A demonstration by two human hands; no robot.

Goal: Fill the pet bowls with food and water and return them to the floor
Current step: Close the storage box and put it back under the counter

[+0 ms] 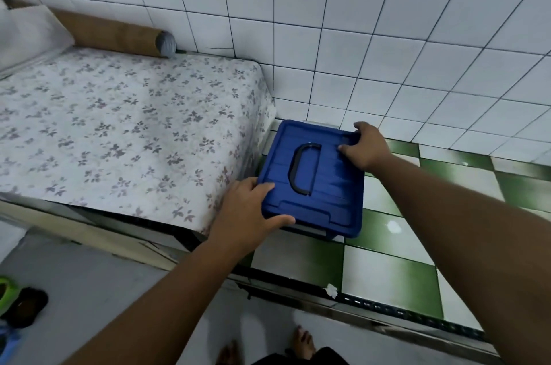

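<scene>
A blue plastic storage box (331, 185) with a black handle (302, 167) on its lid stands on the green-and-white tiled ledge (390, 269), against the white tiled wall and beside the flowered cloth. My left hand (247, 215) grips the lid's near-left corner, thumb on top and fingers along the front edge. My right hand (368, 146) holds the far-right corner of the lid. What the box holds is hidden. No pet bowls are in view.
A surface covered with a flowered cloth (119, 126) lies to the left, with a brown cardboard tube (116, 35) at the wall. Dark and green footwear (21, 302) lies on the grey floor at lower left. My bare feet (301, 343) stand before the ledge's metal edge (387, 314).
</scene>
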